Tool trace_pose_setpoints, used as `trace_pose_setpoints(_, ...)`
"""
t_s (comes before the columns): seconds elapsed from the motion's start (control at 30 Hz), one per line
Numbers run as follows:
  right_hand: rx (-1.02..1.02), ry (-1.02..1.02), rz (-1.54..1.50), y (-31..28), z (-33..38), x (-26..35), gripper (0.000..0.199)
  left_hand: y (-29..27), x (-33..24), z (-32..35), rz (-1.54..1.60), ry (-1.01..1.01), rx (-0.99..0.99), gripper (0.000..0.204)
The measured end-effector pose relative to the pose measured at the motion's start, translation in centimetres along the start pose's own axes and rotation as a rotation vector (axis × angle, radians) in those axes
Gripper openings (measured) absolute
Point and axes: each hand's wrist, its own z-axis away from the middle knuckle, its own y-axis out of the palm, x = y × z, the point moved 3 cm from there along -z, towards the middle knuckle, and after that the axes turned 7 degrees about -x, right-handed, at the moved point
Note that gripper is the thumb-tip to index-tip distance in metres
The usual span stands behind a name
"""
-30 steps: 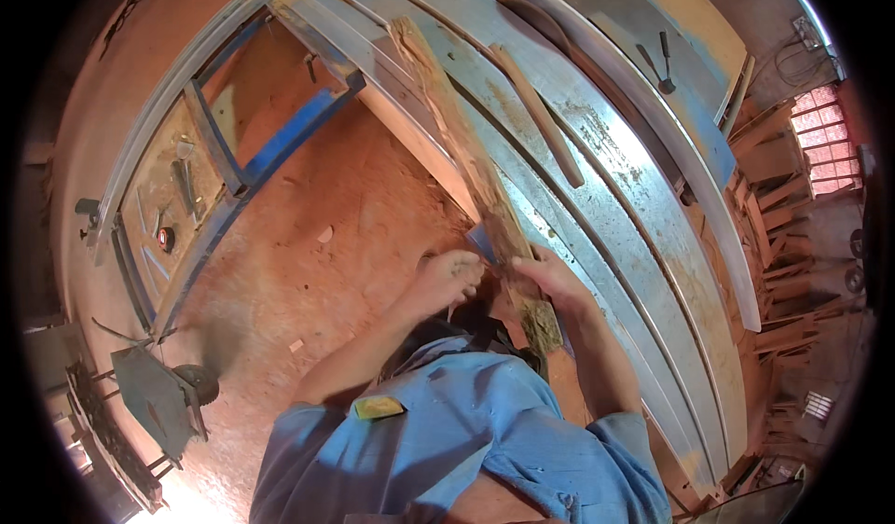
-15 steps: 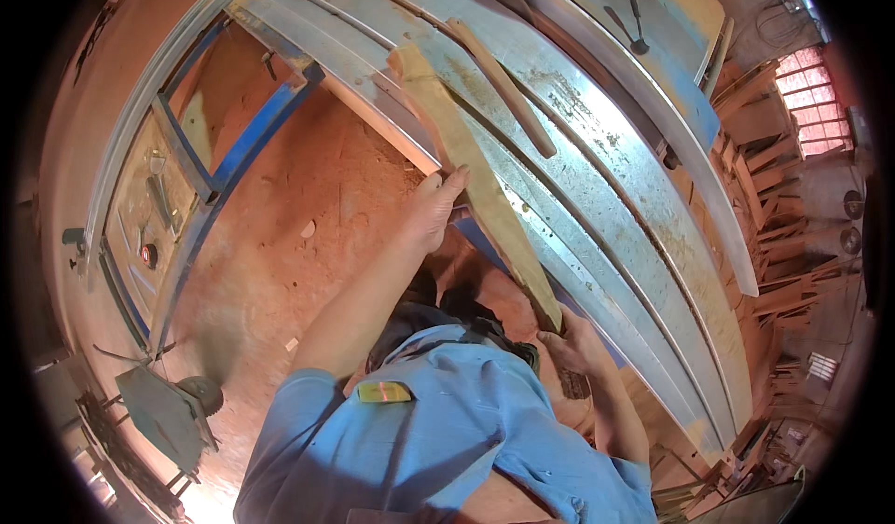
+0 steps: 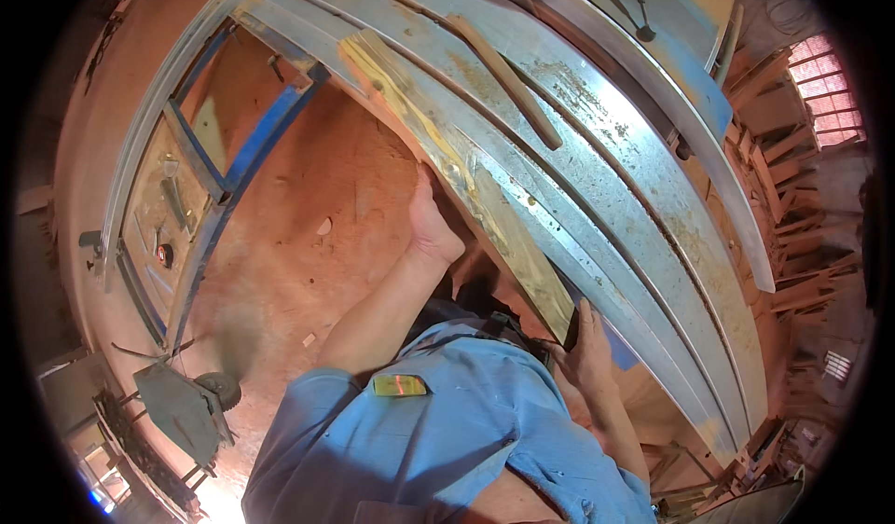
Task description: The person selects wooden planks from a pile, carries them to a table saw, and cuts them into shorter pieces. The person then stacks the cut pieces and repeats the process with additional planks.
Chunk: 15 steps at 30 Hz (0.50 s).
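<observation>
**Head view: two hands on a long plank at a metal saw desk**

Head view looks down on a big grey metal desk (image 3: 597, 160), its flat top scuffed and dusted, running from the far left to the near right, with long rails and slots along it. Left of it lies a reddish sawdust-covered floor (image 3: 308, 235), and a blue steel frame (image 3: 252, 146) stands under the desk's far-left end.

A long wooden plank (image 3: 447, 156), yellowish at its far end and darker toward the near end, lies along the near-left edge of the desk. A thinner dark wooden strip (image 3: 508, 81) lies on the desk top, right of the plank and apart from it. At the far right a stack of wooden offcuts (image 3: 788, 188) is piled.

The person wears a blue shirt (image 3: 438, 431). The left hand (image 3: 431, 226) reaches up to the plank's left edge about midway, fingers pressed against it. The right hand (image 3: 587, 351) is closed around the plank's near end, fingers wrapped over its edge.
</observation>
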Motion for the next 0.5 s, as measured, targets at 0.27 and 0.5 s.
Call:
trace_pose_setpoints(0.27, 0.161, -0.009, -0.200, -1.7, -0.8, -0.2, 0.078, -0.4, -1.2, 0.1, 0.000, 0.002, 0.143, 0.075)
trace_pose_setpoints(0.5, 0.451, 0.074, -0.426, -2.4, -0.6, 0.1, 0.048, -0.1, -2.8, -0.1, 0.125, -0.022, 0.331, 0.057)
